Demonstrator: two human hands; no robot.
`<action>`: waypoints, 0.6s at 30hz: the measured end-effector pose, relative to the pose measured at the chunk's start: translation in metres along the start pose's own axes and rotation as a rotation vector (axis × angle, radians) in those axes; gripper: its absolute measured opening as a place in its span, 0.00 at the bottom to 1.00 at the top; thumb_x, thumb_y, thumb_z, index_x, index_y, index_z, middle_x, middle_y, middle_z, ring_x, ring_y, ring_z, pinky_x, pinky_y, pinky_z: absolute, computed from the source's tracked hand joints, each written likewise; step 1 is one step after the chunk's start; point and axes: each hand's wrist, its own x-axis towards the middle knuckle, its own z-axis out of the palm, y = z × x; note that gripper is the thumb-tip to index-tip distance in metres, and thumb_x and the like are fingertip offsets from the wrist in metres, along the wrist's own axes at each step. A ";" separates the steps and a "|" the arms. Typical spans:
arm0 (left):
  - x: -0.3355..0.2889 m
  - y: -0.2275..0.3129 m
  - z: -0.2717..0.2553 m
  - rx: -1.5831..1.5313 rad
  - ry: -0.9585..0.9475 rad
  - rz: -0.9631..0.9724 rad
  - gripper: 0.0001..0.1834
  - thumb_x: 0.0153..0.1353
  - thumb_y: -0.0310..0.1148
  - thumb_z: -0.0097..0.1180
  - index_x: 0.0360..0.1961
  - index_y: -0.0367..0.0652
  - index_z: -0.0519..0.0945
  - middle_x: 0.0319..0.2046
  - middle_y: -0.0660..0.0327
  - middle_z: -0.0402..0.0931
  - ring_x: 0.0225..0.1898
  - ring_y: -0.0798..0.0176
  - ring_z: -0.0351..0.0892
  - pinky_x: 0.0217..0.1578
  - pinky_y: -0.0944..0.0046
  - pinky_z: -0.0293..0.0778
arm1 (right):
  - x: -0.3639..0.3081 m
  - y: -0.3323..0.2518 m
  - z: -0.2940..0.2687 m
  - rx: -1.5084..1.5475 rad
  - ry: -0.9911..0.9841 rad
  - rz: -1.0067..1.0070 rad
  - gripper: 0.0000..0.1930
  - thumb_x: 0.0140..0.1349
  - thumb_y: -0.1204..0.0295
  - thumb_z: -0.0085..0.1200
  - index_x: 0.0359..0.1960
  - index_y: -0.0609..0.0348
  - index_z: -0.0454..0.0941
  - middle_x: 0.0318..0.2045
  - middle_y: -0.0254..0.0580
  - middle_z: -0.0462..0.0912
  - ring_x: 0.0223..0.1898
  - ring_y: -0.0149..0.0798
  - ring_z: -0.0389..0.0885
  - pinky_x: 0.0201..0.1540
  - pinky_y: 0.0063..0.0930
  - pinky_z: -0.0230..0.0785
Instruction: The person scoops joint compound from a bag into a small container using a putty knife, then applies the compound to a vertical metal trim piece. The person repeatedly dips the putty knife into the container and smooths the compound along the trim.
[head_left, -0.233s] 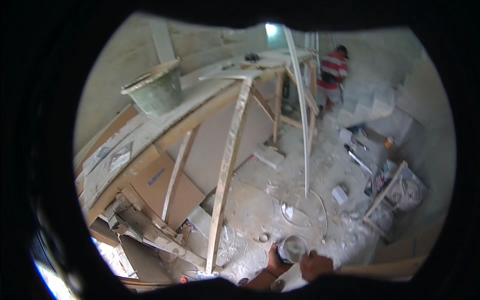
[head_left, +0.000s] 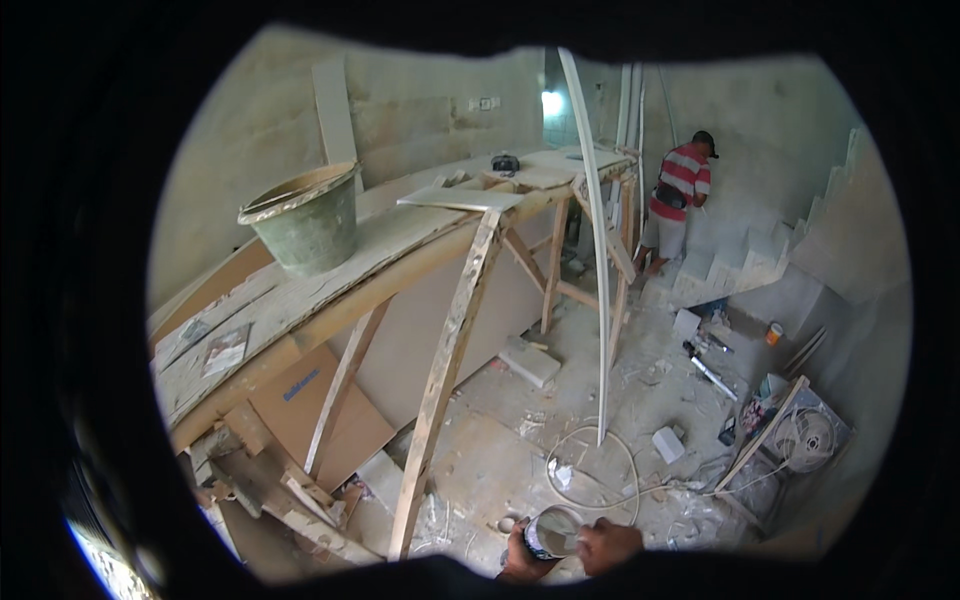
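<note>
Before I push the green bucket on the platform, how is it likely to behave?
The bucket may tip if pushed high, because it narrows toward its base. It would probably scrape rather than roll, standing upright on the rough-looking platform.

Our left hand (head_left: 524, 557) grips a round container (head_left: 543, 543), our right hand (head_left: 612, 548) at its rim. Before us, a green bucket (head_left: 312, 240) stands on a timber platform (head_left: 270, 303); beyond, a person in a striped shirt (head_left: 683, 180) stands beside stair steps (head_left: 740, 268), and a fan (head_left: 806, 440) lies to our right.
</note>
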 end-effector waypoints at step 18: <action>0.173 0.070 0.053 0.088 0.090 0.113 0.31 0.65 0.58 0.52 0.59 0.47 0.82 0.56 0.56 0.83 0.56 0.49 0.83 0.61 0.42 0.78 | 0.267 0.121 0.008 -0.220 -0.508 -0.664 0.18 0.68 0.64 0.50 0.57 0.51 0.78 0.54 0.50 0.82 0.52 0.49 0.85 0.49 0.44 0.80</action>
